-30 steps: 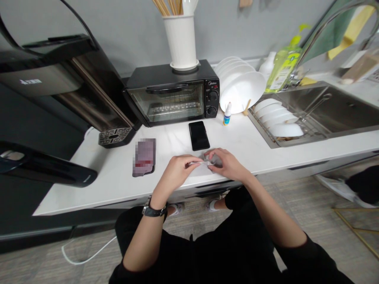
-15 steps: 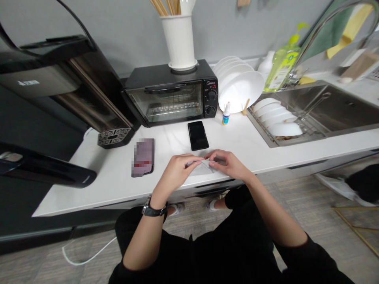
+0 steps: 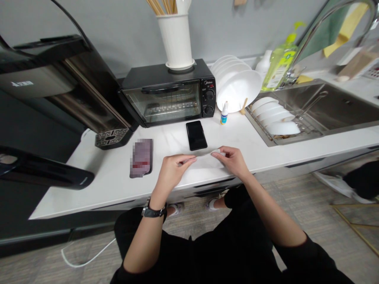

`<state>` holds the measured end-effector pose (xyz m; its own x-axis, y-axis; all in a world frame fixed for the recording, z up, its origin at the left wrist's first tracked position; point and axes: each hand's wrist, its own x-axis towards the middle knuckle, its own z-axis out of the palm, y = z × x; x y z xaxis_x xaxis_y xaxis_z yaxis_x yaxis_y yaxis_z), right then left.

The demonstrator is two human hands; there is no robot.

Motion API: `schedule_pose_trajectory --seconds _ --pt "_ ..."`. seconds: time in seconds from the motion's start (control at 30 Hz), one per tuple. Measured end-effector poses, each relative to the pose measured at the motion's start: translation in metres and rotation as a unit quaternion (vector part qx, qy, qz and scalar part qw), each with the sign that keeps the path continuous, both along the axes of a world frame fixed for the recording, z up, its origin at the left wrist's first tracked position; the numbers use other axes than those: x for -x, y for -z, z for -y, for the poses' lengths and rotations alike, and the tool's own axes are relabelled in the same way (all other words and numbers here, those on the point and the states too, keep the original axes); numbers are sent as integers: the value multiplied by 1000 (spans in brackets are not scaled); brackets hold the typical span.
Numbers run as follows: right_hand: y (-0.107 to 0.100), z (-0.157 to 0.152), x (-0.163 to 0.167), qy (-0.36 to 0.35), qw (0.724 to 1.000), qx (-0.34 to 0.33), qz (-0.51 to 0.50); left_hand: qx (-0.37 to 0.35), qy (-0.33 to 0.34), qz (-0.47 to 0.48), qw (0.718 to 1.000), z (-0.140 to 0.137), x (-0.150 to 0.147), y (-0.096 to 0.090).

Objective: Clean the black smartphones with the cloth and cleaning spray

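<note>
Between my two hands a thin light-grey cloth [image 3: 205, 154] is stretched over the front of the counter. My left hand [image 3: 174, 167] pinches its left end between thumb and fingers. At the other end my right hand [image 3: 232, 160] pinches it the same way. Just beyond the cloth lies a black smartphone [image 3: 196, 135], screen up and dark. A second phone [image 3: 141, 157], mauve and partly pixelated, rests left of my left hand. Behind my right hand stands a small white spray bottle [image 3: 224, 113] with a blue and yellow label.
A black toaster oven [image 3: 166, 98] carries a white utensil holder [image 3: 175, 39]. White plates [image 3: 239, 90] stand in a rack beside it. The sink [image 3: 334, 106] with bowls [image 3: 281, 118] is at right. A black drink machine [image 3: 74, 79] and a dark cylindrical object [image 3: 47, 169] occupy the left.
My hands have moved apart, pulling the cloth from a bunched shape into a stretched strip. The phones and spray bottle stay where they were on the counter.
</note>
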<state>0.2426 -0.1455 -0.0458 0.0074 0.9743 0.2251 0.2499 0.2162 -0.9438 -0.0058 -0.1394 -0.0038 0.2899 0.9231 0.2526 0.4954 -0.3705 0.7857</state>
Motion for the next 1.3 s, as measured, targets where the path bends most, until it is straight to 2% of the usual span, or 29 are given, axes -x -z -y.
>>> schedule_pose_trajectory --seconds 0.2,0.43,0.67,0.93,1.3 --pt "-1 1 1 10 1000 12 2 31 -13 11 999 -1 2 6" --pt "-2 1 0 -32 999 24 -8 82 24 23 996 -3 6 13" --pt "1 -1 0 -4 1000 24 -8 161 -10 66 985 -6 11 19" --pt "6 -4 0 5 998 49 -32 170 -27 74 982 -7 14 12" --pt "9 -7 0 3 998 40 -43 168 2 63 984 -8 18 15"
